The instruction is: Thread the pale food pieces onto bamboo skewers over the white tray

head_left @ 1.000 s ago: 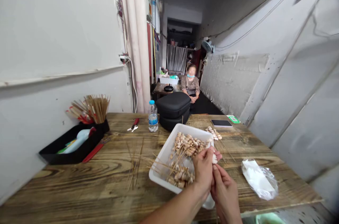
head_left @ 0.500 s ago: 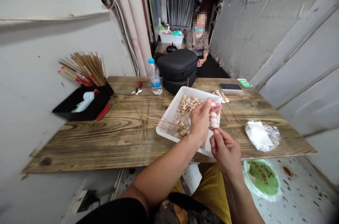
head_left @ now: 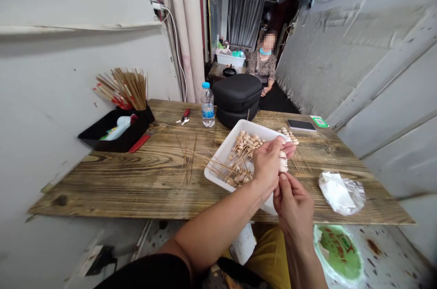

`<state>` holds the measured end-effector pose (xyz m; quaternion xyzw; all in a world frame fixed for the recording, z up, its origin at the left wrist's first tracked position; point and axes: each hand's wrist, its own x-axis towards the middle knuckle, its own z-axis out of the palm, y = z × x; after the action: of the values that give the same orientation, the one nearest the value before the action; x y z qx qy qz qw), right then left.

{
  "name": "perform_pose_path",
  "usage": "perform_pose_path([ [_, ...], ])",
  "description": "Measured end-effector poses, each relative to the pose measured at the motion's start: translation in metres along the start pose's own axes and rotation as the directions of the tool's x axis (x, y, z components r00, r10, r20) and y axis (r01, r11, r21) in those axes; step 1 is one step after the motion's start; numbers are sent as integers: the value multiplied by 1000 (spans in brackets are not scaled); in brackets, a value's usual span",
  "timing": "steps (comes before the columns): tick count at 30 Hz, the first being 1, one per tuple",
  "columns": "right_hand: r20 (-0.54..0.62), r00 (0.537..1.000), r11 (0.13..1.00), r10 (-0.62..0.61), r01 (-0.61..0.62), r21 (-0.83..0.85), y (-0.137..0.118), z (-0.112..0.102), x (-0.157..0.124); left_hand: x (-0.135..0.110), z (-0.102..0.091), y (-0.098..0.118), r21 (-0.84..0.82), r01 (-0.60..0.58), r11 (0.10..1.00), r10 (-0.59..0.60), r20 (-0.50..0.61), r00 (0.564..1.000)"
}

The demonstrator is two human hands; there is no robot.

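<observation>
My left hand [head_left: 268,164] is closed around a skewer of pale food pieces [head_left: 282,161], held upright over the near right corner of a white tray [head_left: 227,148]. My right hand [head_left: 293,202] sits just below it, its fingertips pinched on the skewer's lower end. The tray holds several finished skewers [head_left: 244,145] with their sticks pointing left. A few more finished skewers [head_left: 290,135] lie on the wooden table [head_left: 119,175] beyond the tray.
Loose bamboo sticks [head_left: 186,164] lie left of the tray. A black bin with a bundle of sticks [head_left: 123,88] stands far left. A water bottle [head_left: 207,110], black case [head_left: 237,98], phone [head_left: 300,125] and plastic bag [head_left: 341,191] are on the table. A seated person [head_left: 264,63] faces me beyond it.
The view dropped from the far room to the table, then shifted slightly. Both hands stayed on the skewer; more pieces show on it now than a second ago.
</observation>
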<state>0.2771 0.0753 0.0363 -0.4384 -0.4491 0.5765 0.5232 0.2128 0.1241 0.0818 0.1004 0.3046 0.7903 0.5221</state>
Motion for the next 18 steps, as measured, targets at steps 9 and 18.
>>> perform_pose_path([
  [9, -4, 1000, 1000, 1, -1, -10, -2, 5, -2, -2, 1, 5, -3, 31, 1000, -31, -41, 999],
  [18, -7, 997, 993, -77, 76, -95, 6, 0, 1, -5, -4, 3, 10, -5, 1000, 6, -16, 1000],
])
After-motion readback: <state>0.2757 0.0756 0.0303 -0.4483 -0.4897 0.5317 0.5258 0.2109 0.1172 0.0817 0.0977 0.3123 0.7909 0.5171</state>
